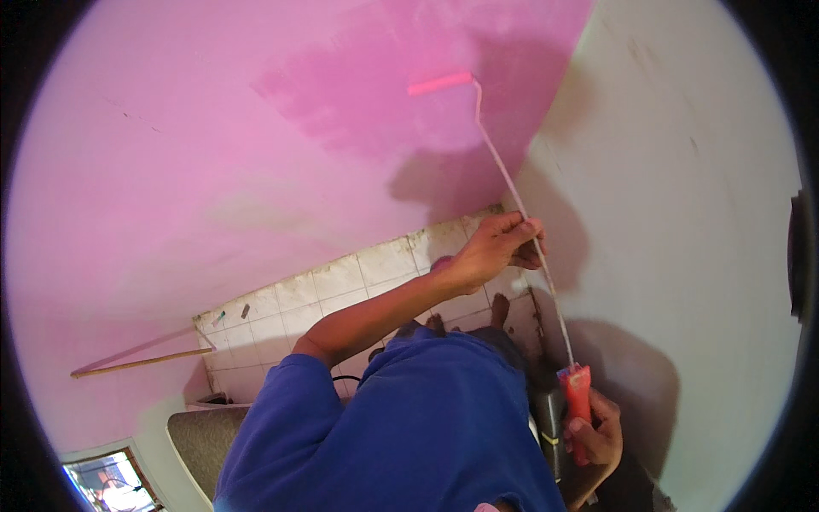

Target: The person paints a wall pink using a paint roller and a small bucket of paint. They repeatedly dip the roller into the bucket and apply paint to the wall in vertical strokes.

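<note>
A small pink paint roller rests against the pink wall, within a darker, freshly coated-looking patch near the corner. From its end a long, thin metal rod runs down toward me. My left hand is closed around the middle of this rod, arm stretched across in front of my body. Lower right, my right hand grips the red handle at the rod's near end. Some fingers of both hands are hidden behind what they hold.
A plain whitish wall meets the pink one at the right. Below lies a white tiled floor with small bits on it. A thin wooden stick leans at the left. A grey-brown panel stands by my left side.
</note>
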`<action>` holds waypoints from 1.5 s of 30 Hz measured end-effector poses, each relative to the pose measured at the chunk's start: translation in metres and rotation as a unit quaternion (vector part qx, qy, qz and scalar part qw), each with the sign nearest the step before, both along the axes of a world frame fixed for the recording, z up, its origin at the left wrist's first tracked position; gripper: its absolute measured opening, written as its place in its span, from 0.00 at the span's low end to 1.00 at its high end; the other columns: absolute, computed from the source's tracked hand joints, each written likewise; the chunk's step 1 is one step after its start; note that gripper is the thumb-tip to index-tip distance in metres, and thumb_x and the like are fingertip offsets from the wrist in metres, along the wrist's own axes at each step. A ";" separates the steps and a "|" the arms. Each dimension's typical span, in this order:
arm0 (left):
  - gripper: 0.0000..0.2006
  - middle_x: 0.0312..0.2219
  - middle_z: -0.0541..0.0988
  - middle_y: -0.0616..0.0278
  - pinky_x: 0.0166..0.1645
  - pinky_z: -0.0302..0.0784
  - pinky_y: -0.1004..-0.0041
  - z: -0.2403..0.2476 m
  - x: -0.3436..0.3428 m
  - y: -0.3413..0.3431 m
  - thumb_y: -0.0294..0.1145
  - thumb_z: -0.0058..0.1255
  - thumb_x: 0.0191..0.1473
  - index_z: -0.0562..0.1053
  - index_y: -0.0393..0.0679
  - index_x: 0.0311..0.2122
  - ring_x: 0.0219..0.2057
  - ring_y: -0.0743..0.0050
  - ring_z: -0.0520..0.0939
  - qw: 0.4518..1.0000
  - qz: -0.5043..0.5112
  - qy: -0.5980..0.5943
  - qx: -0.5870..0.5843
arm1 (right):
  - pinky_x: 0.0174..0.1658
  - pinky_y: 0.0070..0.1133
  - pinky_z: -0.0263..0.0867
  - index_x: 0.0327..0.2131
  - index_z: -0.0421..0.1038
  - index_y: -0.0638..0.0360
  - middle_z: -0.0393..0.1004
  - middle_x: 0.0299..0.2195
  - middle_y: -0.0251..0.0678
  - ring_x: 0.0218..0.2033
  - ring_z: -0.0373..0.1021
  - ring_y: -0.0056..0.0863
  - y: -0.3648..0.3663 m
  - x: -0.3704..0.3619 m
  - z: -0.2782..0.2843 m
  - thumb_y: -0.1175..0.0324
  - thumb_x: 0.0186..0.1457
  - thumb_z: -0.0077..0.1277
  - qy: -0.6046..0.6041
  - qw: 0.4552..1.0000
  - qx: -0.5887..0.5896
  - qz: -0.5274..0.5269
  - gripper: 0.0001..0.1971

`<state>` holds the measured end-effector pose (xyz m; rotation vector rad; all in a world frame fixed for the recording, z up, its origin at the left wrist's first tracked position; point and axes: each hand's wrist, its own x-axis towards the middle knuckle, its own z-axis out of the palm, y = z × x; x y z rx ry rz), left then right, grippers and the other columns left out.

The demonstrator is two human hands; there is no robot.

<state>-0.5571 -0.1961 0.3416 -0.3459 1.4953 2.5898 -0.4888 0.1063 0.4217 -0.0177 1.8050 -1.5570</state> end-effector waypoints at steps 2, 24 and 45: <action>0.15 0.29 0.75 0.62 0.40 0.76 0.71 -0.025 0.017 0.002 0.43 0.39 0.61 0.70 0.40 0.37 0.30 0.76 0.78 0.999 -0.006 -0.051 0.009 | 0.21 0.14 0.56 0.49 0.66 0.69 0.67 0.19 0.26 0.17 0.62 0.12 -0.006 0.012 0.002 0.60 0.41 0.59 -0.052 0.998 0.017 0.017 0.31; 0.21 0.38 0.77 0.46 0.47 0.71 0.57 -0.321 0.519 0.012 0.46 0.48 0.49 0.73 0.42 0.42 0.42 0.46 0.76 0.676 -0.142 -0.508 -0.515 | 0.17 0.16 0.60 0.36 0.68 0.62 0.65 0.18 0.28 0.13 0.62 0.16 -0.012 0.016 -0.274 0.70 0.53 0.49 -0.197 0.951 0.179 0.159 0.08; 0.34 0.55 0.57 0.45 0.58 0.53 0.50 -0.312 0.673 0.168 0.54 0.55 0.45 0.61 0.48 0.55 0.56 0.43 0.57 0.534 0.242 -0.450 -0.674 | 0.14 0.20 0.56 0.24 0.71 0.66 0.68 0.14 0.32 0.12 0.64 0.20 0.007 0.078 -0.416 0.72 0.43 0.51 -0.022 0.973 0.183 0.141 0.06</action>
